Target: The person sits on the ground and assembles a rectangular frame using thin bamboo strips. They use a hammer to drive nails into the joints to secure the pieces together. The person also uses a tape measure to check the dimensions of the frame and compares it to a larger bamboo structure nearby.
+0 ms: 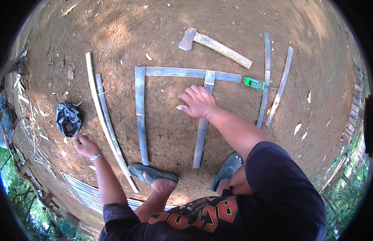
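My left hand is closed at the near rim of a crumpled black plastic bag, its fingertips pinching the edge. What lies inside the bag cannot be made out. My right hand lies palm down with fingers apart, over an upright bamboo slat just below where it meets a cross slat. Another upright slat meets the cross slat's left end. Beyond its right end sits a green and black tape measure.
An axe with a wooden handle lies on the dirt at the far side. Two loose slats rest at the right. A long pale strip and a darker one lie left. My sandalled feet flank the near ends.
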Available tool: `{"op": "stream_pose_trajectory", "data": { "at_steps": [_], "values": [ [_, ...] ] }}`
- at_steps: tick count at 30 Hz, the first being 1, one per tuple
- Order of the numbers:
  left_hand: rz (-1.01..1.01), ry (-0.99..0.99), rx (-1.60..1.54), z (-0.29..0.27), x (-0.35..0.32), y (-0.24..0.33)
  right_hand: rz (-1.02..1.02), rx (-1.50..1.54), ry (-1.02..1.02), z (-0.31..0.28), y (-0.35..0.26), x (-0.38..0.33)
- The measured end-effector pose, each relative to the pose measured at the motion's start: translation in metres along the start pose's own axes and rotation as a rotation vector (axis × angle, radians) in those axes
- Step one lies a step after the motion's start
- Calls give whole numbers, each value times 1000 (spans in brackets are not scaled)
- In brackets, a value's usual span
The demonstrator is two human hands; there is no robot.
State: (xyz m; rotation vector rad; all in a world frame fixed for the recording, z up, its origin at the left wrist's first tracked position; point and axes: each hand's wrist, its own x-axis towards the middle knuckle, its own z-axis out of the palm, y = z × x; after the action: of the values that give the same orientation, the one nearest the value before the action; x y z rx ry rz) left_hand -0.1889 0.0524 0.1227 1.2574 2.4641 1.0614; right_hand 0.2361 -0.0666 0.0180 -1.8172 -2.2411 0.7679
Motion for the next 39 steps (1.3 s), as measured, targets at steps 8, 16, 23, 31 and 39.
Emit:
{"op": "stream_pose_trajectory", "data": {
  "at_steps": [8, 16, 23, 31, 39],
  "values": [
    [-12, -715, -290, 31, -239, 54, -42, 87, 45, 5, 0, 2],
    [-125, -784, -399, 34, -315, 113, -52, 101, 134, 7, 8, -1],
    [-161, -682, -535, 59, -326, 91, 17, 110, 145, 37, 14, -12],
    [-89, -1123, -282, 73, -346, 38, -84, 369, 619, 15, 12, -7],
    [348, -1303, -168, 101, -352, 48, -18, 474, 626, 10, 7, -5]
  ]
}}
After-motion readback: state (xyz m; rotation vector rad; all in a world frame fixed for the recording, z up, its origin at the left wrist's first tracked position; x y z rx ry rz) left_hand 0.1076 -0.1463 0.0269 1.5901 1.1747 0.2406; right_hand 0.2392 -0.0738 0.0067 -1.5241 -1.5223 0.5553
